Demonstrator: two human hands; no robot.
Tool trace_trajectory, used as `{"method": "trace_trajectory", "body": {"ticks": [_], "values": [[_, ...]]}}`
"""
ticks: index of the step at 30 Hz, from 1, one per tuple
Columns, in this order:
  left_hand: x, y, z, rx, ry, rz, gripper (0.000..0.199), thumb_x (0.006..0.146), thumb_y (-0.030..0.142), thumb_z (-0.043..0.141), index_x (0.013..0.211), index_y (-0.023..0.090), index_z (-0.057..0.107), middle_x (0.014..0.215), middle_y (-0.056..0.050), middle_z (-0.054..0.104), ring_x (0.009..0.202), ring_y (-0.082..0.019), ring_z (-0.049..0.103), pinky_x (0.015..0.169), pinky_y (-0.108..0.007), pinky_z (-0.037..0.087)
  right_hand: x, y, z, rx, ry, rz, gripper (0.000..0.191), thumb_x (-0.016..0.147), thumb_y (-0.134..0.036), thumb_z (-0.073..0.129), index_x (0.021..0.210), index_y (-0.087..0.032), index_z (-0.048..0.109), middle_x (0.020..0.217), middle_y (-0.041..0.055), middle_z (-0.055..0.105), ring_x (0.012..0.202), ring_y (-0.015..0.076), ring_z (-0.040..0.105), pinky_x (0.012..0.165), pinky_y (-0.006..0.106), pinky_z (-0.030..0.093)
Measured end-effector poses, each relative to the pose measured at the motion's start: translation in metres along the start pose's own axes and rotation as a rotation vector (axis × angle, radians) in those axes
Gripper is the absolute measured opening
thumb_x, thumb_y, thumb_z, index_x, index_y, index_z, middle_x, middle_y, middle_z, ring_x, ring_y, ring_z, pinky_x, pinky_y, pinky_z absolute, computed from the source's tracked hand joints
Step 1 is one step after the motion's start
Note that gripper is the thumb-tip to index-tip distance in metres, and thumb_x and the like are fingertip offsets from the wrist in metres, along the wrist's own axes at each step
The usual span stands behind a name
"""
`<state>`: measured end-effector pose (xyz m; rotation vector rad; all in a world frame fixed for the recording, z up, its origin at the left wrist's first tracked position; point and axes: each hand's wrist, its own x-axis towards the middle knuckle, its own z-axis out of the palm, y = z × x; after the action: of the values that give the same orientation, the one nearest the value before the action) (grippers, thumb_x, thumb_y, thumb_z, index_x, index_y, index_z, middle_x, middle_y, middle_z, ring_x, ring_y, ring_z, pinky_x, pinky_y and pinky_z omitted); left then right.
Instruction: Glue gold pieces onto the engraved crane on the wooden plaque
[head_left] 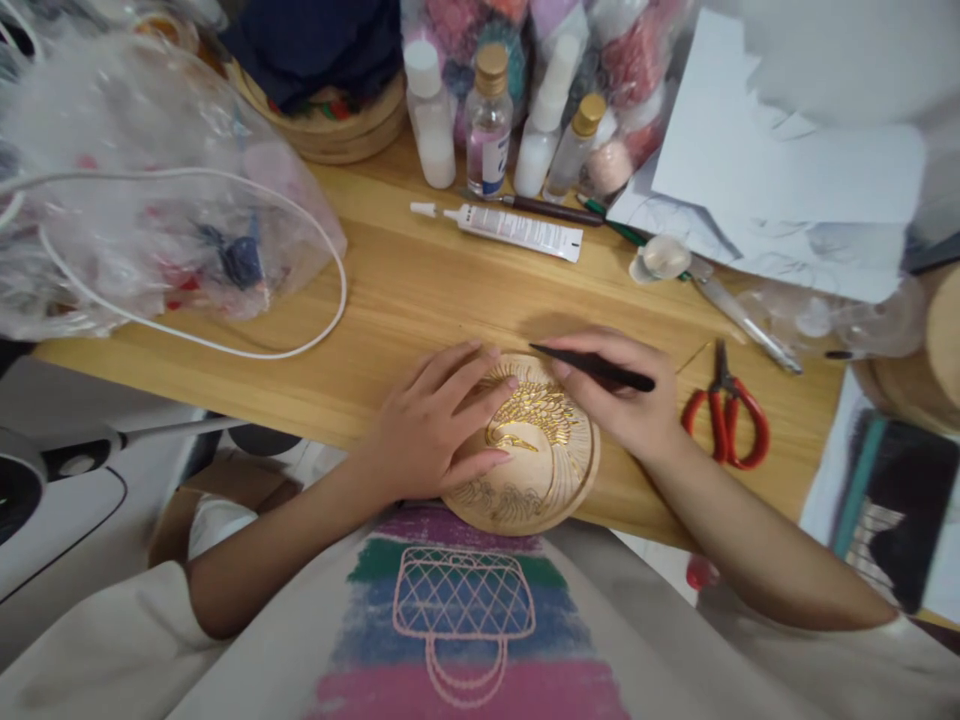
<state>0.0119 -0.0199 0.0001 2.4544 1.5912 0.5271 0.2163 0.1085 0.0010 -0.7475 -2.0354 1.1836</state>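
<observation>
A round wooden plaque (480, 512) lies near the table's front edge, close to my body. Gold wire (551, 410) outlines a feathered bird on it, and dark drawn lines show along its lower part. My left hand (439, 425) rests flat over the plaque's left side, fingers spread. My right hand (634, 390) is closed around black tweezers (600, 368), whose tips point left just above the plaque's far rim. Whether the tips grip anything is too small to tell. Red-handled pliers (726, 415) lie right of my right hand.
Several small bottles (491, 130) stand at the back, with a white tube (521, 230) lying before them. Plastic bags (150, 200) and a looped white cable (341, 290) occupy the left. Papers (787, 170) and a craft knife (746, 320) lie at right.
</observation>
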Motion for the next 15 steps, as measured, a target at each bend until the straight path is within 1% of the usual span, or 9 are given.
{"method": "trace_trajectory", "body": {"ticks": [3, 8, 12, 15], "values": [[0.0004, 0.0006, -0.0004, 0.006, 0.004, -0.001, 0.057, 0.098, 0.05, 0.045, 0.139, 0.011, 0.051, 0.146, -0.023, 0.046, 0.137, -0.038, 0.042, 0.11, -0.055, 0.04, -0.0015, -0.0003, 0.0018, 0.032, 0.084, 0.063, 0.025, 0.086, -0.016, 0.068, 0.107, -0.029, 0.074, 0.104, -0.0001, 0.077, 0.091, 0.0157, 0.073, 0.082, 0.03, 0.061], [-0.0001, 0.0019, -0.0002, 0.017, 0.008, -0.018, 0.056, 0.098, 0.051, 0.046, 0.138, 0.013, 0.052, 0.146, -0.021, 0.048, 0.137, -0.036, 0.042, 0.111, -0.053, 0.04, -0.0016, 0.0038, 0.0038, 0.077, 0.174, 0.092, 0.027, 0.086, -0.016, 0.068, 0.109, -0.029, 0.073, 0.101, 0.0005, 0.076, 0.089, 0.0149, 0.072, 0.082, 0.031, 0.061], [0.0003, 0.0027, -0.0009, 0.022, 0.017, -0.01, 0.055, 0.098, 0.05, 0.046, 0.137, 0.011, 0.053, 0.145, -0.021, 0.049, 0.135, -0.036, 0.044, 0.109, -0.053, 0.041, -0.0014, 0.007, 0.0049, 0.138, 0.218, 0.099, 0.031, 0.085, -0.017, 0.07, 0.115, -0.027, 0.07, 0.104, 0.0023, 0.075, 0.097, 0.0159, 0.072, 0.09, 0.034, 0.061], [0.0011, 0.0032, -0.0011, 0.025, 0.02, -0.011, 0.057, 0.098, 0.05, 0.045, 0.136, 0.009, 0.052, 0.143, -0.022, 0.051, 0.135, -0.035, 0.044, 0.109, -0.052, 0.042, -0.0012, 0.0094, 0.0065, 0.155, 0.23, 0.113, 0.029, 0.088, -0.02, 0.068, 0.116, -0.027, 0.068, 0.106, 0.0033, 0.075, 0.093, 0.0163, 0.072, 0.088, 0.036, 0.061]]}}
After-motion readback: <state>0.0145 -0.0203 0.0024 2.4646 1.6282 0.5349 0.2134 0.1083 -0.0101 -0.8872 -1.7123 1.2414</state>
